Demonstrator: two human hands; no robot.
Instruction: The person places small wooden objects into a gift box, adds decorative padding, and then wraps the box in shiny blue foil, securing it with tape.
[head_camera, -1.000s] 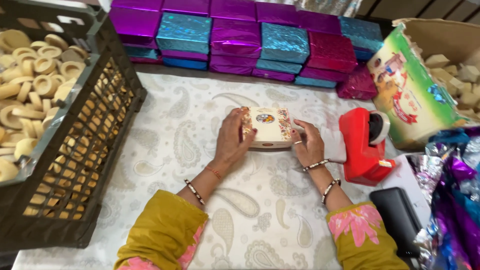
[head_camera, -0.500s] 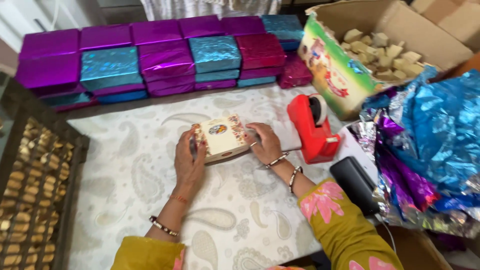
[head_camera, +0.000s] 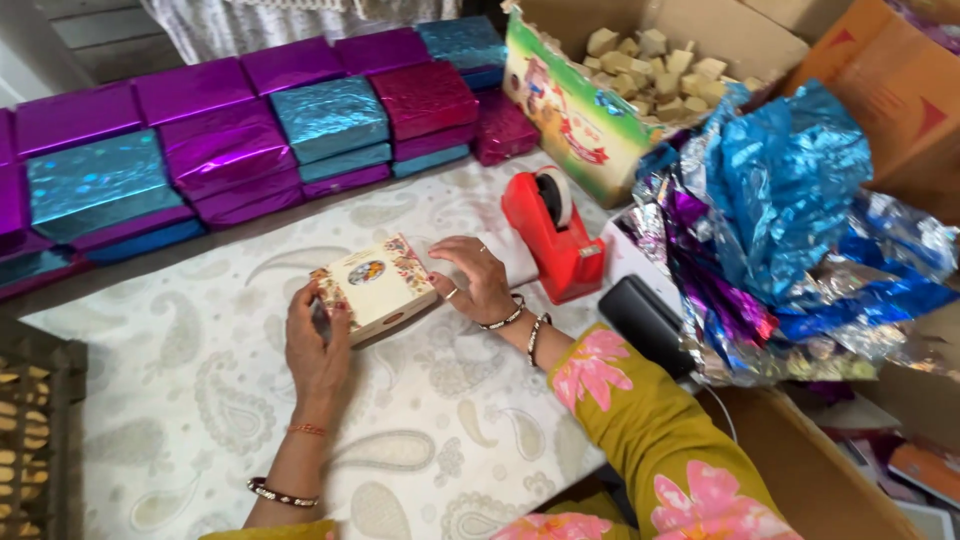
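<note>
A small cream printed box (head_camera: 372, 282) lies on the patterned white tablecloth (head_camera: 200, 400) in the middle of the view. My left hand (head_camera: 318, 345) grips its near left end, fingers curled over the edge. My right hand (head_camera: 475, 278) rests against its right end, fingers spread and touching the side. Both wrists wear bangles, and yellow floral sleeves cover my arms.
A red tape dispenser (head_camera: 552, 232) stands just right of my right hand. Stacks of foil-wrapped boxes in purple, teal and magenta (head_camera: 225, 150) line the back. A heap of crumpled blue and purple foil (head_camera: 790, 230), an open carton of pale pieces (head_camera: 650, 60), a black object (head_camera: 650, 315) and a dark crate (head_camera: 35, 440) surround the work area.
The view has swung right and down, so the crate has slid to the left edge and the foil heap fills the right. The box stays between both hands, now turned at an angle.
</note>
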